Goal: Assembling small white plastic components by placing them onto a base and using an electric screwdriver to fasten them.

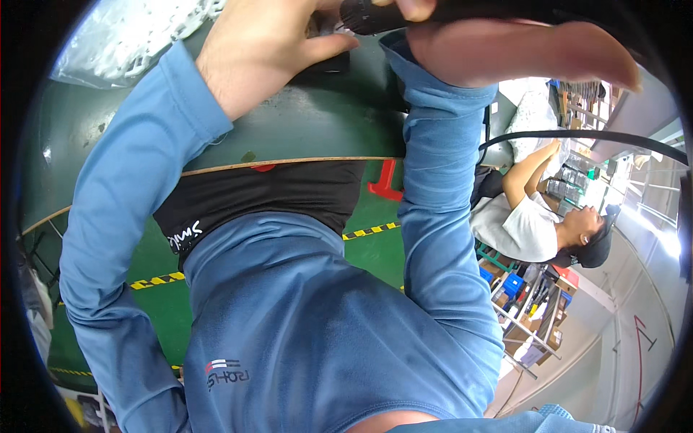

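My right hand (505, 54) is closed around a black electric screwdriver (372, 16) with a ribbed collar, which points left along the top edge. Its far side is cut off by the frame. Just left of the collar is my left hand (271, 43), its thumb stretched toward the tool's tip. The fingers of that hand bend in near a small dark and metallic piece (325, 27), mostly hidden, that I cannot make out. Both hands are above the dark green tabletop (310, 119).
A clear plastic bag of white parts (137, 40) lies at the table's far left. A black cable (585, 135) crosses at right. Beyond it sits a person in a white shirt (516, 227), beside shelves with boxes (530, 310). Yellow-black tape (155, 281) marks the green floor.
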Demonstrator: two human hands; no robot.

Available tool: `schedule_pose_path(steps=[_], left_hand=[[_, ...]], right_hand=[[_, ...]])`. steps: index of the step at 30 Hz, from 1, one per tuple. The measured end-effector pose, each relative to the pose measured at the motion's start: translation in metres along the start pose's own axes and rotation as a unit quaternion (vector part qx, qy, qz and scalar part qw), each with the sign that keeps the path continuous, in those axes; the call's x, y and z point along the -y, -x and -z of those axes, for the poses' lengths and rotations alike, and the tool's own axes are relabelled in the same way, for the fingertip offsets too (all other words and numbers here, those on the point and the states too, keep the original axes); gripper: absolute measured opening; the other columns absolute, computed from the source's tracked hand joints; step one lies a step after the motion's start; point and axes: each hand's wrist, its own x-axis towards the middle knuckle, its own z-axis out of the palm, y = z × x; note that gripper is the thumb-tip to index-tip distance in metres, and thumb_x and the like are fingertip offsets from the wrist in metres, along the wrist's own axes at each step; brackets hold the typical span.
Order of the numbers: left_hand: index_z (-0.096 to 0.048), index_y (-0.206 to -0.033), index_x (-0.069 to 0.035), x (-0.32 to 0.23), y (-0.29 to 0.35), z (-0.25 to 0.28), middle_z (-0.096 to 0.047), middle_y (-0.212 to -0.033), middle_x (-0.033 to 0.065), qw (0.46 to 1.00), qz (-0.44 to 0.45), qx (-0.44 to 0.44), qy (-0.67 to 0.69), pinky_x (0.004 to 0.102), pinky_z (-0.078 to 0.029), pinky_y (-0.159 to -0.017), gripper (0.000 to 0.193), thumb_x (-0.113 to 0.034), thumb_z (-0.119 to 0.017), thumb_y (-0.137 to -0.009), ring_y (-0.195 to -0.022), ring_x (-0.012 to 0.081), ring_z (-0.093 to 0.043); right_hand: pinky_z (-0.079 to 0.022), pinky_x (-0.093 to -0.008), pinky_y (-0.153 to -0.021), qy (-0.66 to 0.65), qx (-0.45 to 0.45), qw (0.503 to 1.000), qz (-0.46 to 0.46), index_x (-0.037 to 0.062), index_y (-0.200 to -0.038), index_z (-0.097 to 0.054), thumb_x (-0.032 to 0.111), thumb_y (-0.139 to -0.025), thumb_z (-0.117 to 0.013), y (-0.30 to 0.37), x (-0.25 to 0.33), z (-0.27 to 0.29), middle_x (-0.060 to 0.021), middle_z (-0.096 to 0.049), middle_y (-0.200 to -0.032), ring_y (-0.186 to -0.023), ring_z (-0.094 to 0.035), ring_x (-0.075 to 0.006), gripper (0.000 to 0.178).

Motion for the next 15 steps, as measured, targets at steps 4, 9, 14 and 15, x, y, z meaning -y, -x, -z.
schedule_pose_path(steps=[4, 9, 14, 15], left_hand=[[-0.07, -0.09, -0.007, 0.0, 0.001, 0.003, -0.064, -0.095, 0.0087, 0.999, 0.013, -0.004, -0.039, 0.039, -0.043, -0.083, 0.02, -0.015, -0.08, -0.075, -0.092, 0.0297, -0.054], [-0.068, -0.087, -0.006, -0.005, -0.028, 0.014, -0.065, -0.086, 0.0086, 0.986, 0.06, 0.146, -0.053, 0.0387, -0.044, -0.081, 0.02, -0.018, -0.081, -0.077, -0.086, 0.0281, -0.058], [-0.065, -0.073, -0.003, 0.001, -0.067, 0.014, -0.062, -0.063, 0.0024, 0.955, 0.219, 0.081, 0.184, 0.0256, -0.042, -0.054, 0.025, -0.017, -0.077, -0.09, -0.059, 0.0068, -0.055], [-0.065, -0.073, -0.004, 0.011, -0.065, 0.009, -0.061, -0.065, -0.0026, 0.933, 0.229, 0.028, 0.276, 0.0239, -0.04, -0.055, 0.026, -0.016, -0.073, -0.095, -0.061, 0.005, -0.053]], right_hand=[[-0.05, -0.0288, -0.05, 0.149, 0.035, 0.988, -0.01, 0.0, -0.135, -0.048, 0.099, -0.067, -0.048, -0.005, 0.017, 0.001, -0.0096, -0.058, -0.072, -0.053, -0.056, -0.0154, 0.12], [-0.052, -0.0324, -0.054, 0.14, -0.087, 0.982, 0.088, 0.0068, -0.138, -0.054, 0.085, -0.092, -0.038, -0.003, 0.06, 0.034, -0.0059, -0.062, -0.08, -0.059, -0.058, -0.0169, 0.093], [-0.052, -0.032, -0.058, 0.208, -0.248, 0.939, 0.119, 0.0041, -0.133, -0.052, 0.069, -0.1, -0.049, 0.001, 0.061, 0.044, -0.0086, -0.061, -0.078, -0.061, -0.06, -0.0185, 0.073], [-0.052, -0.0312, -0.058, 0.26, -0.262, 0.922, 0.116, 0.0021, -0.133, -0.051, 0.065, -0.1, -0.052, 0.002, 0.056, 0.052, -0.0088, -0.061, -0.078, -0.061, -0.06, -0.018, 0.071]])
